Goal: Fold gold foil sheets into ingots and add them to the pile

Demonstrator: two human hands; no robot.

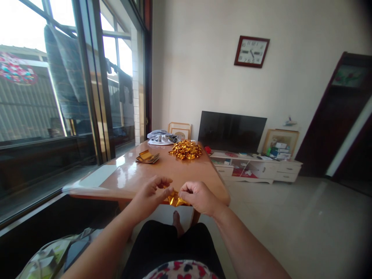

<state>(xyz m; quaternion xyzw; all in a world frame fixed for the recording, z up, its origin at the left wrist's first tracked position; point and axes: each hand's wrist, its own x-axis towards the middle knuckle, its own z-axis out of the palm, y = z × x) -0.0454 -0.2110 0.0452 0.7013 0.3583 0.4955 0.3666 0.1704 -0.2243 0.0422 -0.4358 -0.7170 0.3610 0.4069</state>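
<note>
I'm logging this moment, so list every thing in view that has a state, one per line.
gold foil piece: partly folded, pinched between both hands
left hand: closed on the foil piece
right hand: closed on the foil piece
pile of folded gold pieces: heaped on the table
stack of gold sheets: lying flat, unfolded
television: screen dark
cloth bundle: crumpled at the table's far end
wall clock: hanging level

bare forearms, no sleeves, black shorts, heart-patterned top, bare foot
</note>
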